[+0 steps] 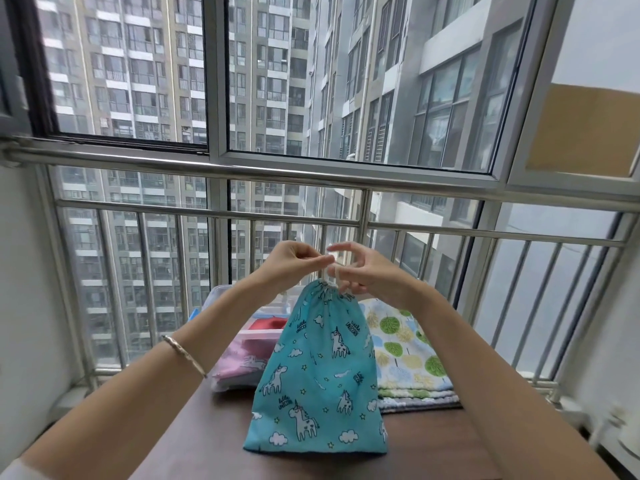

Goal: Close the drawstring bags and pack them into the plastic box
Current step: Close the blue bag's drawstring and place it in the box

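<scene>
L grip [294,263], R grip [372,275] pinching bag [318,368] cord [327,269]

Your teal unicorn bag [318,368] hangs upright, mouth cinched; the clear plastic box [219,293] behind it holds a pink bag [239,358].

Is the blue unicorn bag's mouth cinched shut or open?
Shut: the bag top is gathered into a tight pucker, pinched by the left hand and right hand.
</scene>
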Action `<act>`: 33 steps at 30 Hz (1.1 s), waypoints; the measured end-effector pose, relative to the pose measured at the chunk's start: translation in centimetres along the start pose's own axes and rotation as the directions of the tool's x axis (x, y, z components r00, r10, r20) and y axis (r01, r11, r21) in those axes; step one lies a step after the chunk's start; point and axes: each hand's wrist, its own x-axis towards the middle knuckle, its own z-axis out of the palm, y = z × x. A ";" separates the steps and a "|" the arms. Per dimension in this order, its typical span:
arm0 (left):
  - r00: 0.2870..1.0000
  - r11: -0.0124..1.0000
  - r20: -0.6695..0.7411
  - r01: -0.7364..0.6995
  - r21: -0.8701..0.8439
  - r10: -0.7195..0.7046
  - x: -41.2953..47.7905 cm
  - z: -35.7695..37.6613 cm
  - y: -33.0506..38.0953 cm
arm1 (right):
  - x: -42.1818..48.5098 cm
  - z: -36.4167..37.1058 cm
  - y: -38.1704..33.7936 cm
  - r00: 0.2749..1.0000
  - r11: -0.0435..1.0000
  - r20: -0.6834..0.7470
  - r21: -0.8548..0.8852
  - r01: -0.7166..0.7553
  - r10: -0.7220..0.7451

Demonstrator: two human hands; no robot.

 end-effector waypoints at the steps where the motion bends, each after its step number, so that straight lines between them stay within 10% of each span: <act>1: 1.000 1.000 0.001 0.010 -0.002 -0.010 -0.1 -0.1 -0.1 | 0.1 -0.1 -0.1 0.998 0.994 -0.045 0.091 0.056 -0.052; 5: 0.998 0.998 -0.010 0.061 -0.031 -0.061 -0.3 -0.8 -0.6 | 0.0 -1.3 -0.5 0.952 0.664 -0.304 0.705 0.250 -0.035; 8: 0.997 0.998 0.022 0.068 -0.020 -0.067 -0.6 -1.3 -0.7 | 0.0 -1.4 0.1 0.949 0.537 -0.297 0.821 0.195 0.108; 16: 0.981 0.959 0.150 0.081 0.272 -0.125 -2.8 -6.2 -1.8 | -1.0 -4.3 2.5 0.926 0.962 -0.262 0.099 -0.255 0.272; 22: 0.984 0.834 0.110 -0.176 0.523 0.138 -1.0 -4.2 1.7 | 1.6 0.5 -0.3 0.968 0.809 -0.031 -0.543 -0.226 0.249; 25: 0.954 0.801 -0.099 -0.178 0.572 0.282 0.7 -3.1 2.2 | 1.5 2.2 -1.2 0.922 0.841 0.184 -0.498 -0.211 0.340; 29: 0.948 0.913 -0.298 0.019 0.407 0.113 2.1 -1.1 1.3 | 0.8 2.8 -1.0 0.929 0.943 0.296 -0.306 -0.129 0.223; 33: 0.978 0.976 -0.045 0.198 -0.095 -0.203 1.9 0.8 0.0 | 0.8 2.8 0.4 0.995 0.968 0.092 -0.249 -0.003 0.027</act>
